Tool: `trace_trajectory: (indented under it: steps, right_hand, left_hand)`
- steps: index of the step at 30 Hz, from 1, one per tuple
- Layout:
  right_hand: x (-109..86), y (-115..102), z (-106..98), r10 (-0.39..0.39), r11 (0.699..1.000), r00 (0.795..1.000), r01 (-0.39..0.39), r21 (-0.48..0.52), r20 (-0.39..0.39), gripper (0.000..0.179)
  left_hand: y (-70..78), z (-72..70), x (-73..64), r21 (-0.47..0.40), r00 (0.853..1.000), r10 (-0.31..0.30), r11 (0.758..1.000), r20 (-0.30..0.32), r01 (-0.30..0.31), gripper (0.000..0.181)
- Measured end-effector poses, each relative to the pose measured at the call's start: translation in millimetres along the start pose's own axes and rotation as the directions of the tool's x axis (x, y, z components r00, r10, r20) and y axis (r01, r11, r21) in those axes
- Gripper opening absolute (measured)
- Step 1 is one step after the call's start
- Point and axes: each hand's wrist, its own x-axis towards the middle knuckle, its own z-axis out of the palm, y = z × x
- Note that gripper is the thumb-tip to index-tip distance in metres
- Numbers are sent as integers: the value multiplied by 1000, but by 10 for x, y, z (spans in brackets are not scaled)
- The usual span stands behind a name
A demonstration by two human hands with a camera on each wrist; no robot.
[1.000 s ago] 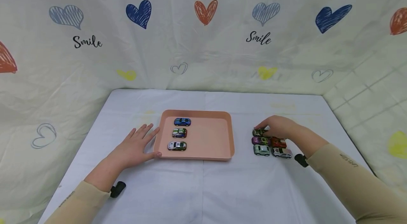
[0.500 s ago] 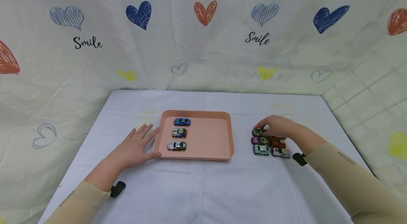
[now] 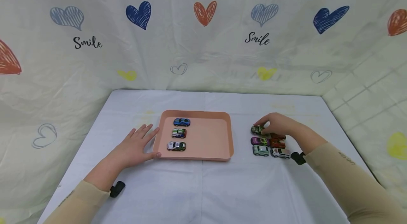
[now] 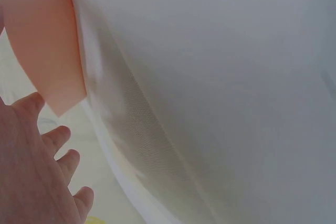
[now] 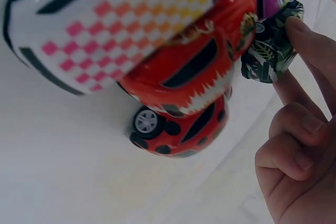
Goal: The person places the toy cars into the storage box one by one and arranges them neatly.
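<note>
My right hand (image 3: 279,124) pinches a dark green leaf-patterned toy car (image 5: 272,43) between thumb and finger; its other fingers curl in toward the palm. Close beside it sit a purple toy car (image 3: 260,141), a red flame-patterned one (image 5: 197,61), a red black-spotted one (image 5: 191,132), a pale green one (image 3: 261,150) and a white checkered one (image 5: 115,24). My left hand (image 3: 133,148) lies with fingers spread at the left side of a pink tray (image 3: 210,135), thumb at its near left corner. Inside the tray, a blue car (image 3: 182,122), a multicoloured car (image 3: 179,133) and a white car (image 3: 176,146) form a column.
A white cloth (image 3: 203,188) covers the table. Behind it hangs a pale curtain (image 3: 203,47) printed with hearts and "Smile". Black wrist cameras stick out below both sleeves. The tray's raised rim stands between the two hands.
My right hand has risen slightly away from me with the green car, baring more of the red car behind. The left hand stays at the tray.
</note>
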Motion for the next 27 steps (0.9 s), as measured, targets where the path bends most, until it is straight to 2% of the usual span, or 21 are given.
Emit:
trace_trajectory:
  steps: [6,15,27]
  right_hand:
    - [26,-14,-84,0,1000,1000,0,-3,-9,35]
    - [38,-90,-161,-6,998,1000,5,55,13,37]
    - [15,-235,-254,-9,996,1000,11,93,-26,38]
  left_hand:
    - [1,-7,-7,-7,1000,-4,1000,0,4,98]
    - [15,-25,-12,2,1000,5,1000,-11,-5,98]
    - [38,-43,-26,-3,1000,10,1000,-21,-10,98]
